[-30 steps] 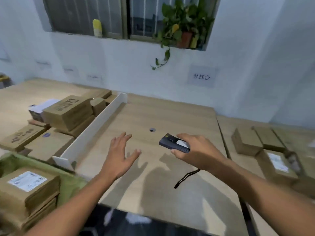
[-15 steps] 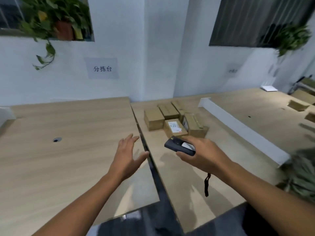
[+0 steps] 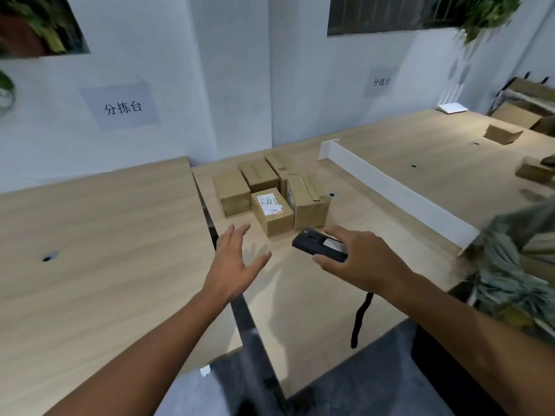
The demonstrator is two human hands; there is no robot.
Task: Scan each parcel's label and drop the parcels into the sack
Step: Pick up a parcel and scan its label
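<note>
Black scanner (image 3: 319,246) is gripped between the thumb and curled fingers (image 3: 335,231) of the right hand (image 3: 360,259); its dark strap (image 3: 360,319) hangs below the wrist. Left hand (image 3: 237,265) is empty, with fingers straight and spread, and hovers over the gap between two wooden tables (image 3: 105,235). Just beyond both hands a cluster of cardboard parcels (image 3: 261,178) sits on the right-hand table, and the nearest parcel (image 3: 271,211) shows a white label face-up. A white divider (image 3: 399,190) runs behind them. The green woven sack (image 3: 510,265) sits at the far right, well apart from the parcels and partly out of view.

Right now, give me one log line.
left hand: open, empty | right hand: holds scanner | labelled parcel: on table, untouched
</note>
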